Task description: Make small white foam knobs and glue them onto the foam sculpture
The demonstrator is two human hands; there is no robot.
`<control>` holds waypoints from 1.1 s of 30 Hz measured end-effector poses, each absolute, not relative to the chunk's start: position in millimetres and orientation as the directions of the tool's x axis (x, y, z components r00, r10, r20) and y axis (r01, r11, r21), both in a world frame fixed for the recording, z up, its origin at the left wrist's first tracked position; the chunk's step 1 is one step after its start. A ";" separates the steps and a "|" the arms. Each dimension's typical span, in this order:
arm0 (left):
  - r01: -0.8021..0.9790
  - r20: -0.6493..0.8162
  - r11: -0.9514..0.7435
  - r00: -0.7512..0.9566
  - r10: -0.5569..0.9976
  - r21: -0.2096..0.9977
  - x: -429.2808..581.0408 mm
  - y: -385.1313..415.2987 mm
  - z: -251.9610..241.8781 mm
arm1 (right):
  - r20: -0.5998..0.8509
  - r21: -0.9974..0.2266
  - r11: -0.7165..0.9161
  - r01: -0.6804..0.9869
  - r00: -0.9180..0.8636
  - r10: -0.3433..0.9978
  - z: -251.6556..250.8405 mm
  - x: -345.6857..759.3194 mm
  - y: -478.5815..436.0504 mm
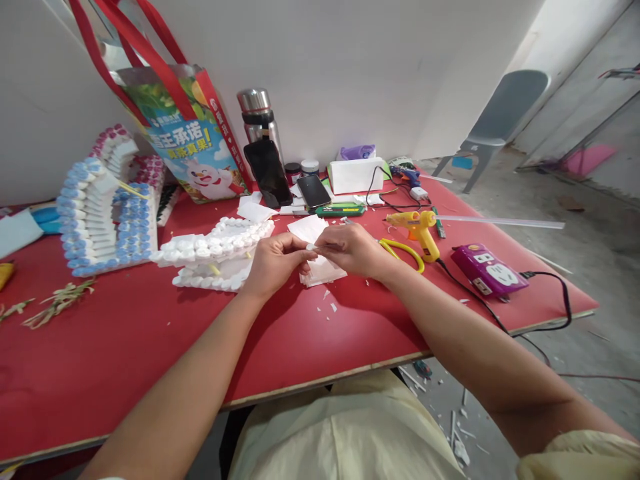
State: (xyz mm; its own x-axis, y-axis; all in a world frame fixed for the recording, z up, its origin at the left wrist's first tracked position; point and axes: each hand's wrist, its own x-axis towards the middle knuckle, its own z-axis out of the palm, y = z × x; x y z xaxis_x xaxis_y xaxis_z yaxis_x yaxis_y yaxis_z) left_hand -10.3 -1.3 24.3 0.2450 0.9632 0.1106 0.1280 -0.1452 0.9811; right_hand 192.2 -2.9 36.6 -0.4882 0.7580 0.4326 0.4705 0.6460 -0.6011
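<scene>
Pale yellow clothing (325, 433) lies nearest us, below the edge of the red table (175, 363). Working left to right, we note a blue-and-white built form (80, 230), then a white built form (220, 243) just beside the left hand (275, 260). That hand's thumb and fingers are pinched narrow on a small white piece (311, 247), mostly hidden by fingertips, above white sheets (325, 272). The right hand (353, 250) meets it there, fingertips gathered on the same piece. We judge the step to be fine two-handed shaping of that piece; the next move calls for a light, steady pinch and free fingertips on one side. Farther right, a yellow glue gun (425, 233), clear stick at its rear, stands near a purple power socket (490, 270), neither touched by the hands.
</scene>
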 end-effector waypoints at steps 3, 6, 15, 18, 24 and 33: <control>0.137 0.088 -0.137 0.315 0.945 0.981 -10.4 -3.6 29.0 | 0.408 -0.629 0.648 0.429 -0.527 0.745 40.7 195.3 -4.4; 0.098 0.066 -0.106 0.343 0.937 0.990 -10.8 -4.1 31.9 | 0.413 -0.632 0.655 0.415 -0.535 0.737 42.9 196.8 -5.1; 0.084 0.078 -0.115 0.354 0.932 0.990 -6.8 -4.8 23.8 | 0.473 -0.610 0.652 0.450 -0.454 0.755 31.0 191.5 1.6; 0.109 0.078 -0.128 0.378 0.922 0.986 -3.6 -5.4 22.4 | 0.446 -0.625 0.602 0.497 -0.405 0.798 27.9 190.7 3.9; 0.096 0.089 -0.140 0.409 0.908 0.985 -1.4 -3.3 17.3 | 0.336 -0.692 0.482 0.537 -0.350 0.874 29.0 191.2 5.6; 0.101 0.130 -0.170 0.320 0.939 0.980 3.8 -6.7 17.0 | 0.411 -0.655 0.482 0.582 -0.260 0.874 30.6 187.7 -1.5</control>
